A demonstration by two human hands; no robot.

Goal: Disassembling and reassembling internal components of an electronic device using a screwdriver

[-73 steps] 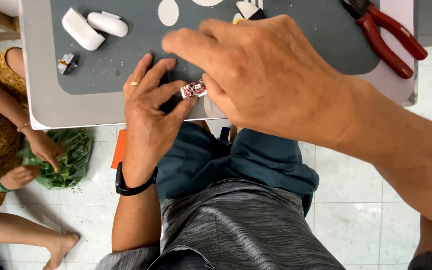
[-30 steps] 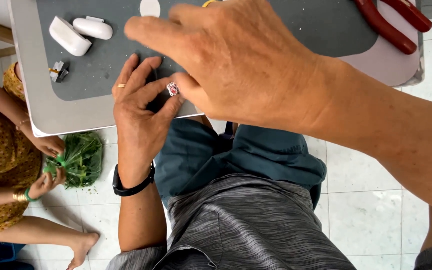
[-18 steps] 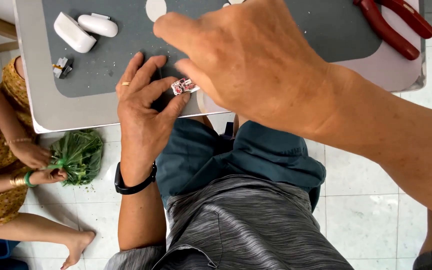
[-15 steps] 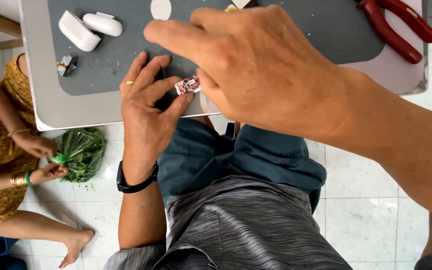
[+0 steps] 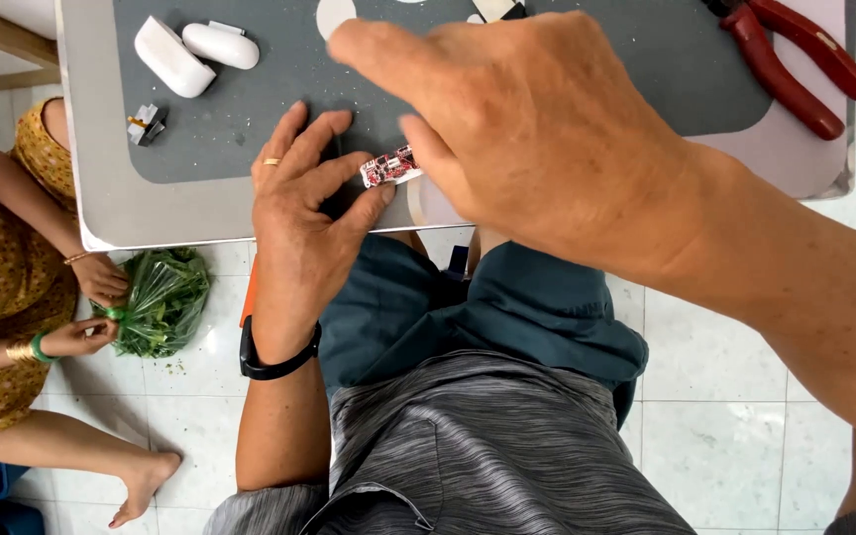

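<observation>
A small red circuit board [image 5: 389, 165] with tiny parts on it sits between both hands, just above the near edge of the grey work table [image 5: 101, 213]. My left hand [image 5: 304, 213], with a ring and a black wristband, pinches the board's left end between thumb and fingers. My right hand [image 5: 537, 139], large and close to the camera, grips the board's right end and hides whatever lies beneath it. A dark grey mat [image 5: 250, 109] covers the tabletop under the hands.
Two white plastic shell halves [image 5: 190, 54] and a small plug piece [image 5: 146, 124] lie at the mat's left. Red-handled pliers [image 5: 795, 59] rest at the top right. On the tiled floor to the left, another person's hands [image 5: 91, 297] handle a bag of greens [image 5: 160, 297].
The small red board has stayed pinched between both hands, shifting slightly and turning as they work it. The person on the floor moved their hands around the bag of greens.
</observation>
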